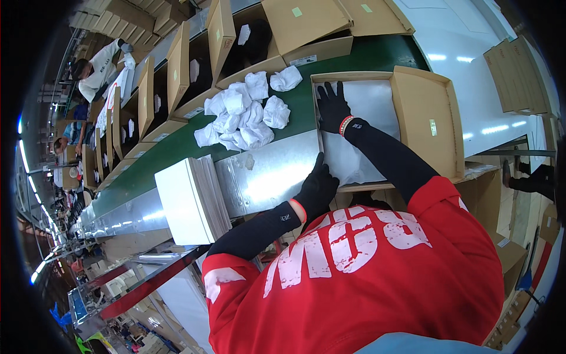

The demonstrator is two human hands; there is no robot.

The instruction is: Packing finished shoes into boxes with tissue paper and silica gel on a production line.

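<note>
Head view: an open cardboard box (421, 112) sits at two o'clock beside the green belt (177, 159), lined with white tissue paper (365, 118). The left hand (318, 187), gloved, fingers together, presses the sheet's near edge; the right hand (333, 107), fingers spread, flattens it inside. The tissue looks light, limp and easily torn, best handled by its edges. Crumpled wads (244, 112) lie at eleven o'clock.

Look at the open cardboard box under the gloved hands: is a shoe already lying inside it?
No. The open box shows only white paper.

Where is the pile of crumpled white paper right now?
In the head view, the crumpled paper lies on the green belt, left of the open box that both hands press into.
</note>
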